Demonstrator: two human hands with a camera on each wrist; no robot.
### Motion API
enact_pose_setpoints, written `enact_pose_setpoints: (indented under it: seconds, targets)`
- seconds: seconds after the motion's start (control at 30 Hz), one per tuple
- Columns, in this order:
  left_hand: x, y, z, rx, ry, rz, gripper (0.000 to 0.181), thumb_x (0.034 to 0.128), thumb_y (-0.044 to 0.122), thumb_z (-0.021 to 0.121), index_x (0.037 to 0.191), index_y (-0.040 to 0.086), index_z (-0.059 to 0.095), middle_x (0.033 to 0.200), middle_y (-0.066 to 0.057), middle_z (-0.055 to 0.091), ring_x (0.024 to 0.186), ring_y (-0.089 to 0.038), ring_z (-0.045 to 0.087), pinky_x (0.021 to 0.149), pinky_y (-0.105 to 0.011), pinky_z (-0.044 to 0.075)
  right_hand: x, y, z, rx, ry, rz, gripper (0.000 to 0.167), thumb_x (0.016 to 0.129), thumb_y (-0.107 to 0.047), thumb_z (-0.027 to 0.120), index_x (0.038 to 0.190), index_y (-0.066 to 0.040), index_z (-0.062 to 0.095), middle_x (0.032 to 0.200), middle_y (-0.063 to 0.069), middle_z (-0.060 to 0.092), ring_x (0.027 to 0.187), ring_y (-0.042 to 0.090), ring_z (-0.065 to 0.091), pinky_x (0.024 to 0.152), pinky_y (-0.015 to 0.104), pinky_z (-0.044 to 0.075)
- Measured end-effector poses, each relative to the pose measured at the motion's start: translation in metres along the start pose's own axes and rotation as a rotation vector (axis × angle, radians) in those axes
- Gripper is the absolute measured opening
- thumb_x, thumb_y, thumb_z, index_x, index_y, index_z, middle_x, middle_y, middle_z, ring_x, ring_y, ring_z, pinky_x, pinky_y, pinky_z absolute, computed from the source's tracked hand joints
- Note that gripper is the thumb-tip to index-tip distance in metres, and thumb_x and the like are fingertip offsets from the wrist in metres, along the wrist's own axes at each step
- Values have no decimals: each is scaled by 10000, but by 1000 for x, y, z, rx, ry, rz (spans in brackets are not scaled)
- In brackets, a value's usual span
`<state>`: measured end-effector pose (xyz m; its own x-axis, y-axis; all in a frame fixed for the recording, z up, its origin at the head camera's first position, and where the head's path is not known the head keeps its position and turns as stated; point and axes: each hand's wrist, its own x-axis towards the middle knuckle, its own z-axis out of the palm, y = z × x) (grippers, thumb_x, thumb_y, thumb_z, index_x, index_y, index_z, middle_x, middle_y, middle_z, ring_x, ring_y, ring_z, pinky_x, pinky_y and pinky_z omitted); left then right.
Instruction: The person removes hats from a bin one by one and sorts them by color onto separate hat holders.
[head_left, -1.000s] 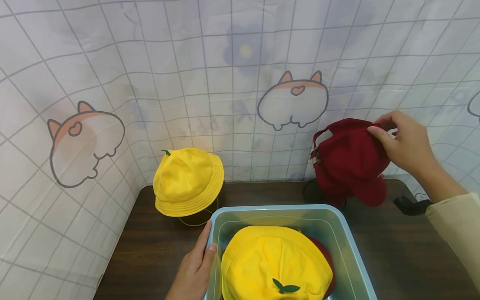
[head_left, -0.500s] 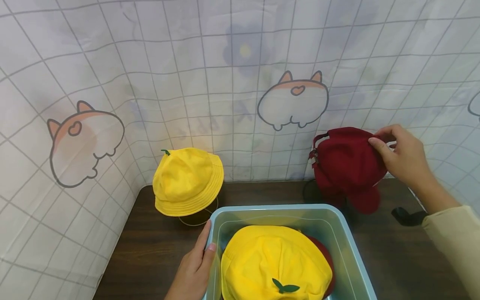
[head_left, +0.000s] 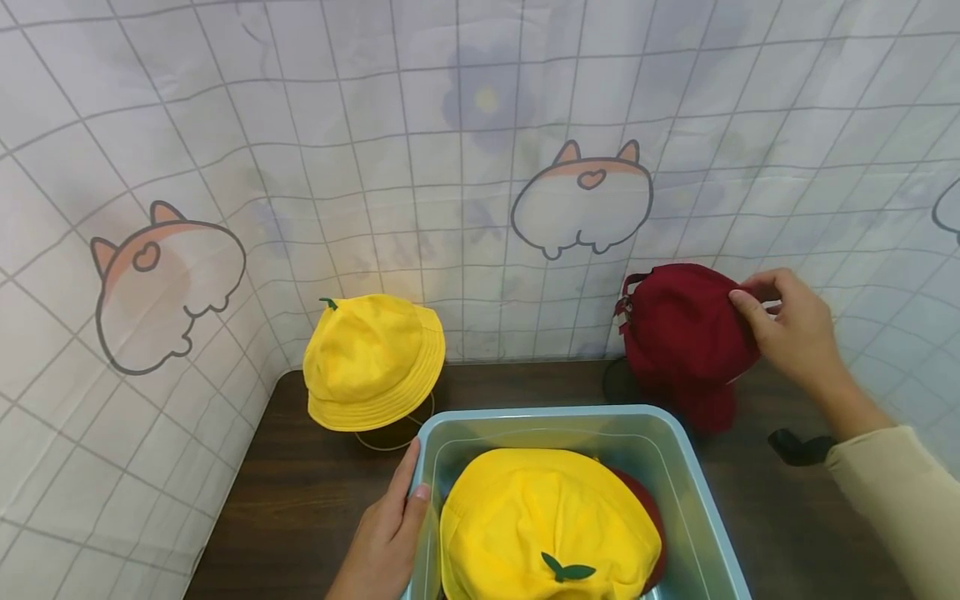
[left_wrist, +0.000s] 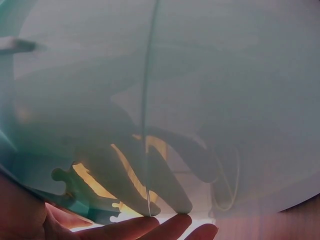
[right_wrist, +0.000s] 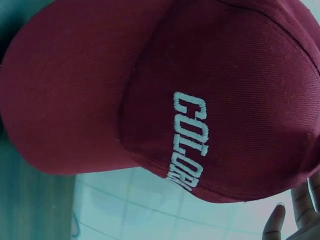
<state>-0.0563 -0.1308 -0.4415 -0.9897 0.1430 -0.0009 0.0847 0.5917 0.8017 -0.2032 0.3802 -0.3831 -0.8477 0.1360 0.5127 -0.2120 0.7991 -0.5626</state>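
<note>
My right hand (head_left: 798, 333) pinches the crown of a dark red baseball cap (head_left: 682, 325) between thumb and fingers, above the back right of the table. In the right wrist view, pale embroidered letters (right_wrist: 189, 142) run across the front of the cap, and fingertips (right_wrist: 302, 205) show at its crown edge. My left hand (head_left: 381, 533) lies along the outer left wall of a light blue plastic bin (head_left: 540, 412), fingers fairly straight. Inside the bin lies a yellow bucket hat (head_left: 551, 508) with a green leaf sprout, partly covering a dark red item (head_left: 651, 508).
Another yellow bucket hat (head_left: 375, 358) sits tilted on a wire stand (head_left: 382, 440) at the back left. A dark round shape (head_left: 621, 382) shows beside the red cap. A black curved object (head_left: 798, 448) is at right. A grid-patterned cloth (head_left: 480, 167) hangs behind the dark wooden table (head_left: 258, 500).
My right hand has brought the red cap lower and slightly left, and its visor has swung down and left. My left hand stays at the bin's left side.
</note>
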Motion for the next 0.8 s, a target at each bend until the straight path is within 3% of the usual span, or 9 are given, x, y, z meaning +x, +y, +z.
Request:
enact_pose_setpoints:
  seconds: [0.37, 0.5, 0.63, 0.8]
  targets:
    - [0, 2, -1, -9, -24, 2, 575, 1104, 360, 444, 1637, 297, 238, 1585, -96, 456, 1257, -222, 591, 1052, -546, 467, -18, 3, 15, 20, -14, 107, 415, 1041, -366, 574, 1273, -22, 572, 1188, 177, 626, 947, -105, 423, 796, 26, 332]
    - [2, 2, -4, 17, -61, -13, 584, 1106, 383, 430, 1641, 307, 212, 1589, -98, 447, 1299, -248, 569, 1075, -559, 450, -22, 6, 20, 53, 0, 115, 397, 1035, -345, 592, 1268, -23, 576, 1189, 149, 618, 938, -111, 441, 772, 13, 346]
    - [6, 5, -19, 102, -166, -14, 615, 1100, 438, 415, 1645, 297, 167, 1641, -39, 357, 1431, -250, 452, 1157, -562, 370, -26, 10, 25, 102, 17, 116, 389, 1026, -303, 613, 1288, -20, 565, 1211, 138, 605, 949, -102, 459, 767, 13, 356]
    - [14, 24, -50, 260, -276, 65, 656, 1079, 520, 411, 1632, 205, 251, 1655, 10, 321, 1503, -211, 351, 1203, -528, 316, -29, 13, 25, 126, 19, 173, 452, 1050, -356, 549, 1379, -50, 500, 1271, 102, 571, 1002, -62, 448, 747, 14, 373]
